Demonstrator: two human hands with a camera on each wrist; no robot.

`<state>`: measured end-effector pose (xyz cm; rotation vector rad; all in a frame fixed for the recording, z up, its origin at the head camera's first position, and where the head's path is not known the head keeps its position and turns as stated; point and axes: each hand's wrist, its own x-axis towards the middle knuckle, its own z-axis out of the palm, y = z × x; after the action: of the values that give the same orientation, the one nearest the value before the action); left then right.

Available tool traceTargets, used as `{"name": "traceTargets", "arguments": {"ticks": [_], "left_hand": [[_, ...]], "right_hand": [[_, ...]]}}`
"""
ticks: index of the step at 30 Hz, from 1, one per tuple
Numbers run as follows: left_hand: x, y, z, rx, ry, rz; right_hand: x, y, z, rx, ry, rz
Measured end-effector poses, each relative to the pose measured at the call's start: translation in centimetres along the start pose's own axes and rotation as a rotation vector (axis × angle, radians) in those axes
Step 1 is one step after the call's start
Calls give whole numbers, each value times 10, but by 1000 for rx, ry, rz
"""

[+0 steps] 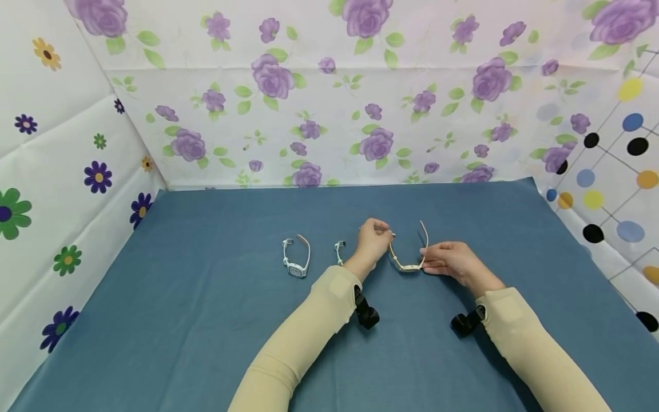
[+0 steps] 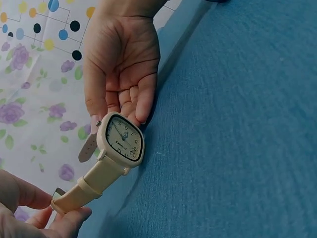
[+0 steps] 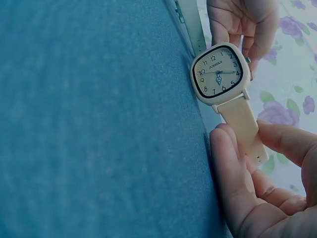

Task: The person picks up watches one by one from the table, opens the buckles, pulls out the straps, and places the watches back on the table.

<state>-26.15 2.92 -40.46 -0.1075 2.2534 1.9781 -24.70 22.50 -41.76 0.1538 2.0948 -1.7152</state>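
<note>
A cream wristwatch (image 1: 410,268) with a rounded square face stands on the blue cloth, its strap unfastened and its two ends rising apart. My left hand (image 1: 373,243) pinches the buckle end of the strap (image 2: 74,198) between thumb and fingers. On the other side, my right hand (image 1: 453,263) holds the holed strap half (image 3: 245,129) close to the case, thumb and fingertips on either side of it. Left of these, a white watch (image 1: 297,270) stands with its strap in an upright curve. Another pale watch (image 1: 338,247) is mostly hidden behind my left hand.
Blue cloth (image 1: 170,286) covers the table. A white sheet with purple flowers (image 1: 329,114) hangs along the back edge, with patterned sheets at both sides. Black wrist cameras (image 1: 366,312) sit under the cream sleeves (image 1: 304,337).
</note>
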Motion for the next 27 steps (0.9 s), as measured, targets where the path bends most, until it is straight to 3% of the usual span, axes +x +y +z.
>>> {"name": "traceTargets", "arguments": {"ticks": [7,13,27], "left_hand": [[3,1,-1,36,63,6],[1,2,-1,31,62,-3],[-5,5,1,42,72,-17]], "right_hand": [[3,-5,3,-28,11,26],[5,-9,5,-31,36,89],[4,-9,7,-89,63,96]]}}
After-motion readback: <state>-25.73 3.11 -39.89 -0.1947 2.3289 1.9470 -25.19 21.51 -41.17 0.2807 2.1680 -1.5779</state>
